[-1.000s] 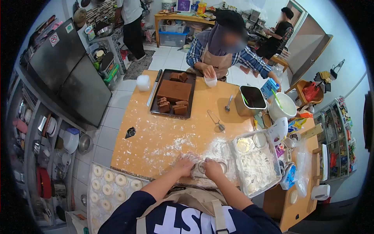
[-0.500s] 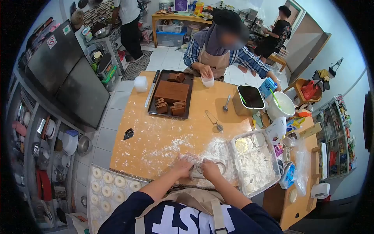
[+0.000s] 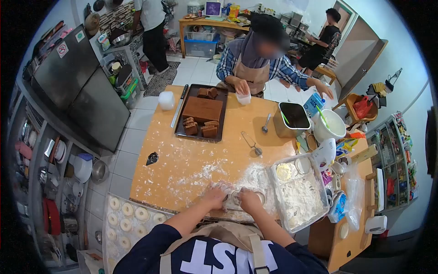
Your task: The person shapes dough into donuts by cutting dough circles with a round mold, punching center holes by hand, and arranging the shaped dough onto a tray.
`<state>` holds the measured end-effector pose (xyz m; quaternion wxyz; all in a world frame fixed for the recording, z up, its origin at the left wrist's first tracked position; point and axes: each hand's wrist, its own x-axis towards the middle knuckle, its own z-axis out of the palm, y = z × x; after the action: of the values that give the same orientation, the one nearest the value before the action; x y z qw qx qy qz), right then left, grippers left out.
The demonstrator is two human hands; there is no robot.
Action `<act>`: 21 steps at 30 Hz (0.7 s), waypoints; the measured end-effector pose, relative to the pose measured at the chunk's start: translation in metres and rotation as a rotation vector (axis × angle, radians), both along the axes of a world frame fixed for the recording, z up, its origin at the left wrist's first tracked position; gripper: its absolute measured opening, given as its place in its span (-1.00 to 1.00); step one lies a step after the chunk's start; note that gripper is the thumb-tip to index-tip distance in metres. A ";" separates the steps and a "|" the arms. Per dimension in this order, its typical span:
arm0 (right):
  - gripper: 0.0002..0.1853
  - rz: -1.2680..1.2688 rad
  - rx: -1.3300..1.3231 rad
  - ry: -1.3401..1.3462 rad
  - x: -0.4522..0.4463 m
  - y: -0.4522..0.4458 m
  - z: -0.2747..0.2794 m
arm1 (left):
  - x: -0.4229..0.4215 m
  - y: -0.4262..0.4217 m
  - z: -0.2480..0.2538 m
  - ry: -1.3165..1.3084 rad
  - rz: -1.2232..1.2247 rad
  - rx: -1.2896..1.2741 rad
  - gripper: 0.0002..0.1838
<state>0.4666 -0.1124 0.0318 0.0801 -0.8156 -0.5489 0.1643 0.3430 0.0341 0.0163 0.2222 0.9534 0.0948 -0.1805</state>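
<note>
Both of my hands are low over the floured near edge of the wooden table (image 3: 191,176). My left hand (image 3: 216,195) lies on the flour with its fingers stretched out, beside a pale ring-shaped piece (image 3: 235,197). My right hand (image 3: 249,201) is closed and pressed down between that ring and a second round outline (image 3: 261,197) on its right. Its fingertips are hidden, so what it grips cannot be made out. A clear plastic tub of flour (image 3: 299,196) with pale dough rounds (image 3: 286,171) stands just right of my right hand.
Ring-shaped doughs (image 3: 127,209) lie on a tray at lower left. Across the table are a dark tray (image 3: 179,132) of brown cake, a knife (image 3: 179,108), a small strainer (image 3: 257,150), a metal tin (image 3: 284,128) and a white bucket (image 3: 335,129). A co-worker (image 3: 251,71) sits opposite.
My hands stay in nearly the same place. The view has shifted slightly. Opposite, the co-worker's outstretched hand has risen near the blue carton.
</note>
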 end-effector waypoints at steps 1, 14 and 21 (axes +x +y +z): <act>-0.81 0.002 -0.023 -0.013 -0.002 0.002 0.003 | -0.001 0.000 0.000 -0.006 -0.002 0.005 0.11; -0.84 0.015 -0.039 -0.031 -0.008 0.013 0.012 | 0.001 0.001 -0.005 -0.004 0.008 -0.005 0.05; -0.81 -0.121 0.024 0.051 0.017 0.002 0.034 | -0.002 -0.001 -0.008 -0.044 0.004 0.007 0.07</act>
<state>0.4832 -0.1100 0.0658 0.1137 -0.8420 -0.4981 0.1734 0.3414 0.0334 0.0084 0.2211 0.9578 0.0925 -0.1589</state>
